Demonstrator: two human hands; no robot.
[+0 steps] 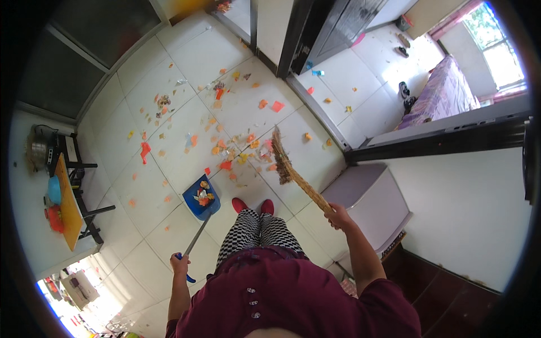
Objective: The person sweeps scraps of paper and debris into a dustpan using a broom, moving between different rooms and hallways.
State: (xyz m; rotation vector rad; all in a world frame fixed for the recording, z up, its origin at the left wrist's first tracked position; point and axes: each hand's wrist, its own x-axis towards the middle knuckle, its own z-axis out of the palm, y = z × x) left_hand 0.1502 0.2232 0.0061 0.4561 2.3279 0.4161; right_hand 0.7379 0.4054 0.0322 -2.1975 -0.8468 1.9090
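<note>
My left hand (180,263) is closed around the long handle of a blue dustpan (193,209). The pan rests on the floor just left of my feet, with orange, yellow and white scraps in it. In my right hand (338,217) is a straw hand broom (293,173), gripped near the end of its handle. Its dark bristles point up and away to the left, at the right edge of the litter; I cannot tell if they touch the floor. Scattered paper scraps and litter (225,147), mostly orange, red and yellow, cover the tiles ahead.
A grey-white cabinet (366,194) stands to the right by the wall. Beyond an open dark door (344,34) are several shoes (403,90) and a bed (442,93). A small table (69,205) with a blue bowl (54,190) is at the left wall. Dark sliding panels (62,73) stand far left.
</note>
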